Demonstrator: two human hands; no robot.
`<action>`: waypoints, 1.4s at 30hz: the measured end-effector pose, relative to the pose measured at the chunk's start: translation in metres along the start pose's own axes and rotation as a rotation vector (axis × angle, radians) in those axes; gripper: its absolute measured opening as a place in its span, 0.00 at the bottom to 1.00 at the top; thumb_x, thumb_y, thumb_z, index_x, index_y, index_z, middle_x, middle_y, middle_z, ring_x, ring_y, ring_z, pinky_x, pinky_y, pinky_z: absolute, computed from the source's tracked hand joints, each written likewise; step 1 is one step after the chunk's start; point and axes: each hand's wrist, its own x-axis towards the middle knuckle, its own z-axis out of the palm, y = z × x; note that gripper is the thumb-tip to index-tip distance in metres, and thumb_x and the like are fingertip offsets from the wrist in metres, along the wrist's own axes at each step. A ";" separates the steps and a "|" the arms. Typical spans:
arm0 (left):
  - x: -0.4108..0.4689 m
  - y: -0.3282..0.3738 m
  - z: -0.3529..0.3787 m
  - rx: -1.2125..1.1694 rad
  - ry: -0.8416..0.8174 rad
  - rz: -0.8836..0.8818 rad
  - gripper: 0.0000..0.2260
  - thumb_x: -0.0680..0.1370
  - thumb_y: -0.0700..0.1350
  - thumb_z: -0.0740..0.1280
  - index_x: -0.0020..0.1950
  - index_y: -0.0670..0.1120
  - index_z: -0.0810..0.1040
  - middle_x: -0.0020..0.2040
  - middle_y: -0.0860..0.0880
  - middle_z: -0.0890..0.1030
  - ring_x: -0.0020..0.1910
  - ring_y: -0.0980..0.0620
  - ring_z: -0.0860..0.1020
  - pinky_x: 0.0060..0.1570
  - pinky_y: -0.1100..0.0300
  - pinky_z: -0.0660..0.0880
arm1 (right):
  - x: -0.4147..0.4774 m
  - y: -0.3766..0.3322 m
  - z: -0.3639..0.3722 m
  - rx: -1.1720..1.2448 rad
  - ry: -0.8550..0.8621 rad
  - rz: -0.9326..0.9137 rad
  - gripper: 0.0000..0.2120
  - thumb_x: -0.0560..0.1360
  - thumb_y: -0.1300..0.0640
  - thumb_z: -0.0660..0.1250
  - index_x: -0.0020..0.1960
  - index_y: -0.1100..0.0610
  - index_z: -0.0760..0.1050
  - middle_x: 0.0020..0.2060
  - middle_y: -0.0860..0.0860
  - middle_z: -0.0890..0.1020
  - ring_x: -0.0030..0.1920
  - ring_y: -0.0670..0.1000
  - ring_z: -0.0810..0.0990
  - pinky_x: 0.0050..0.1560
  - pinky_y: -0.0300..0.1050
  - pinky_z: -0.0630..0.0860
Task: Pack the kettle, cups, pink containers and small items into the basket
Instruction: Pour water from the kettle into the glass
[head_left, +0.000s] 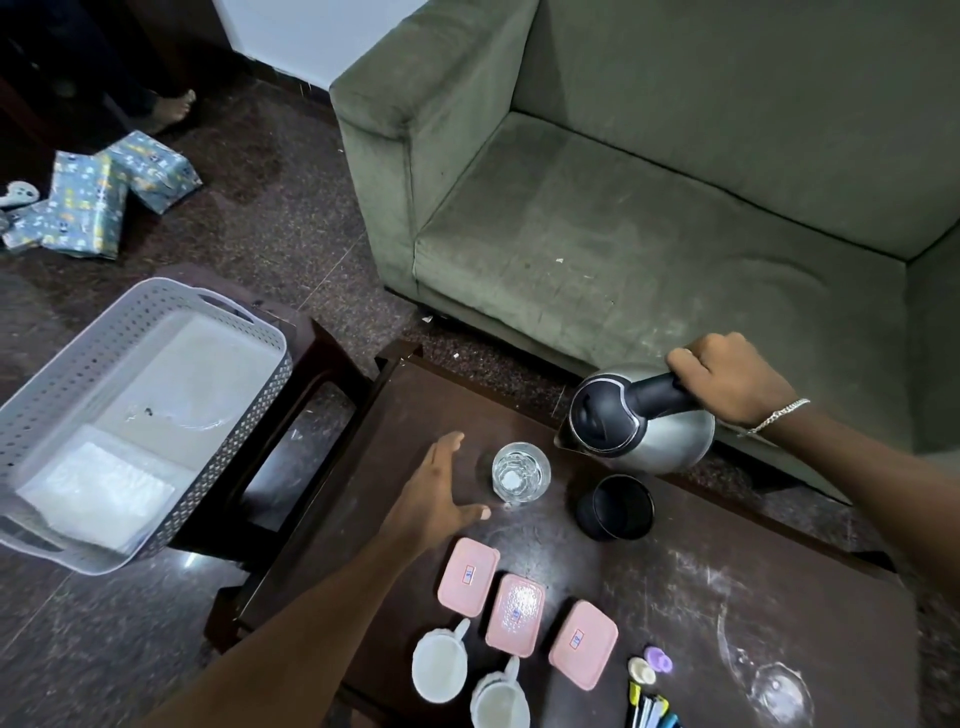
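My right hand (727, 376) grips the black handle of the steel kettle (636, 418), which hangs tilted just above the dark table's far edge. My left hand (434, 496) hovers open, fingers spread, beside a clear glass (521, 472). A black cup (615, 506) stands below the kettle. Three pink containers (517, 614) lie in a diagonal row near me, with two white cups (441, 660) to their left. Small items (649, 670) sit at the bottom edge. The grey perforated basket (62, 379) rests on a stool to the left, lined with white sheets.
A green sofa (649, 208) fills the far right, right behind the table (753, 587). The basket's stool (306, 364) stands against the table's left side. Wrapped parcels (98, 202) lie on the floor at the far left. A glass lid (779, 691) lies at the table's near right.
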 end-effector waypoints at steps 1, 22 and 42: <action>0.000 0.000 -0.001 -0.002 0.005 0.001 0.50 0.63 0.54 0.83 0.78 0.54 0.58 0.76 0.53 0.67 0.71 0.51 0.72 0.64 0.46 0.78 | -0.001 0.001 -0.001 0.036 0.016 0.017 0.23 0.73 0.48 0.56 0.22 0.56 0.62 0.20 0.52 0.67 0.26 0.55 0.68 0.31 0.48 0.62; -0.032 -0.019 -0.167 -0.019 0.232 0.060 0.53 0.65 0.60 0.82 0.82 0.52 0.55 0.79 0.50 0.66 0.75 0.51 0.69 0.69 0.45 0.74 | 0.033 -0.161 -0.046 0.601 0.164 0.144 0.24 0.72 0.52 0.57 0.34 0.74 0.71 0.25 0.65 0.74 0.22 0.50 0.74 0.26 0.42 0.69; -0.111 -0.144 -0.345 0.074 0.413 -0.184 0.48 0.65 0.58 0.83 0.77 0.50 0.61 0.76 0.47 0.70 0.71 0.47 0.73 0.65 0.43 0.77 | 0.122 -0.436 0.051 0.982 0.134 0.133 0.18 0.70 0.47 0.58 0.27 0.56 0.70 0.32 0.60 0.72 0.33 0.58 0.72 0.37 0.56 0.71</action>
